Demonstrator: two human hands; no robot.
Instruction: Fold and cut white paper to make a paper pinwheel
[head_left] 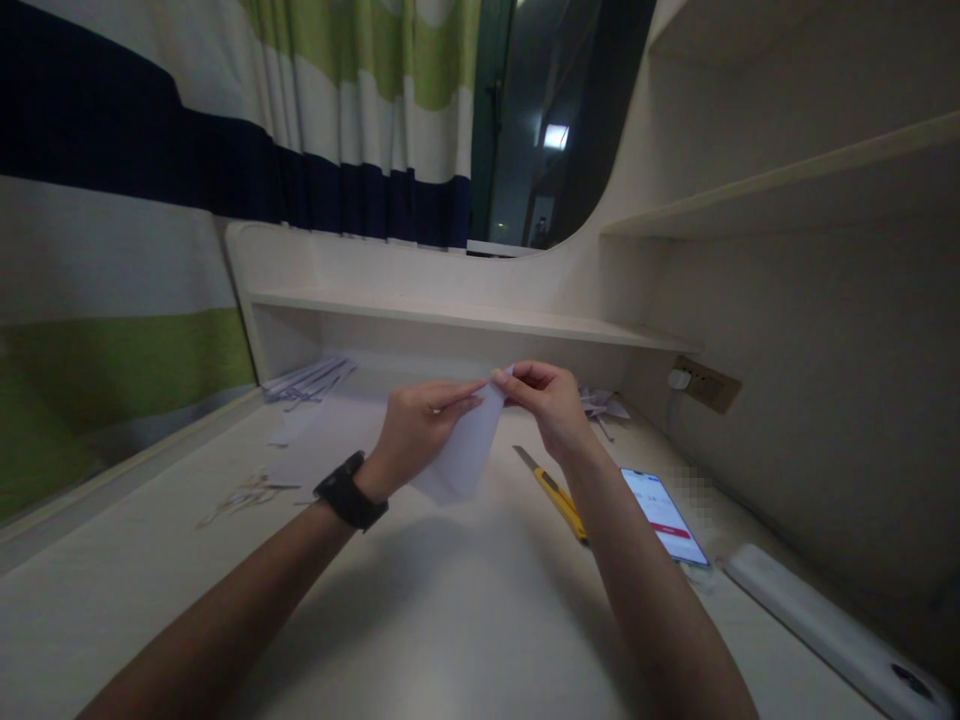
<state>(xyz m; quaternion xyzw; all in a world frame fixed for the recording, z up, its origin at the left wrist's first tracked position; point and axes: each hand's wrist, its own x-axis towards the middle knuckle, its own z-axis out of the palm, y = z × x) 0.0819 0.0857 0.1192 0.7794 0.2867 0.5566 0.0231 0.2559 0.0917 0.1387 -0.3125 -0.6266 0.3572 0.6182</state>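
Observation:
A white sheet of paper is held up above the desk, its lower part hanging down and tilted. My left hand is closed on its upper left edge, thumb and fingers pressed together. At the paper's top corner, my right hand pinches it between thumb and fingers. The two hands' fingertips nearly meet there. A yellow utility knife with its blade out lies on the desk, just left of my right forearm. A black watch band sits on my left wrist.
White paper sheets and a pile of folded strips lie at the back left, thin sticks nearer. Paper scraps sit behind my right hand. To the right are a lit phone and a long white case.

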